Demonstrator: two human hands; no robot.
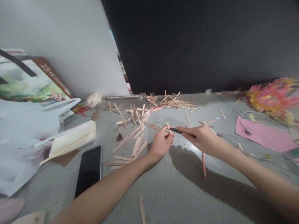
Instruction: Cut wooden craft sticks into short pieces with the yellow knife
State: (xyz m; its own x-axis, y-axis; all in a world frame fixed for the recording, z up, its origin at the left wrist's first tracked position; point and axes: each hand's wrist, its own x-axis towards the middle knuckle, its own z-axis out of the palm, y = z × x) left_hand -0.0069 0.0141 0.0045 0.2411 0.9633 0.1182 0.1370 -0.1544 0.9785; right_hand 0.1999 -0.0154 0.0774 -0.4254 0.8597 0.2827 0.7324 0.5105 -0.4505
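Observation:
Between the fingers of my left hand (161, 142) is a short wooden craft stick (168, 126), held tilted. My right hand (203, 137) is closed around a slim black tool with yellow marks (183, 132), which looks like a utility knife. The tool's front end meets the stick at my left fingertips; its very tip is too small to make out. Loose craft sticks (136, 146) lie just left of my left hand. A reddish-pink stick-like piece (204, 165) lies below my right hand.
Crossed sticks (175, 102) are heaped by the black panel (198, 46). A phone (89, 171), an open notebook (72, 138) and a white plastic bag (28, 133) are at left. Pink paper (263, 135), a cable (245, 127) and pink-yellow paper decoration (273, 98) lie at right.

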